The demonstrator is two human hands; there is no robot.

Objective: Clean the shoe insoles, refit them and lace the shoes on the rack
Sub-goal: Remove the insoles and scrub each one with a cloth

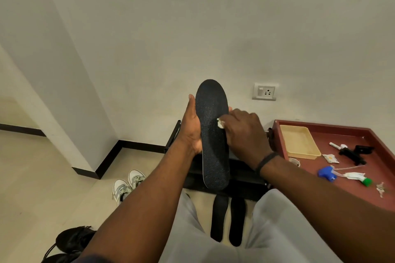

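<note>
- Holding the long black fabric-topped insole (214, 134) upright in front of the wall, the left hand (193, 129) grips it from the left edge, with the palm behind it and the fingers curled round the back; one fingertip shows at the right edge.
- The right hand (243, 132) has its fingers curled and pinches a small white crumpled wipe (220, 123), which it presses on the right side of the insole, near the middle.
- A dark band (266, 161) sits on the right wrist.
- Two other black flat insoles (228, 218) lie side by side on the floor between the person's knees in light grey trousers (284, 230).
- The low black shoe rack (241, 175) stands against the wall; the held insole and both forearms hide a large part of it.
- A pair of white and grey laced sneakers (127, 186) stands on the pale floor to the left of the rack.
- Dark black shoes (70, 241) lie at the lower left corner, partly behind the left arm.
- To the right is a reddish-brown wooden table (363, 134) with a raised rim; on it are a beige plastic tray (299, 142), a blue spray nozzle with a tube (326, 173), a green cap (367, 181) and a black plastic object (354, 152) that I cannot identify.
- A white wall socket (265, 91) is on the wall above the right hand.
</note>
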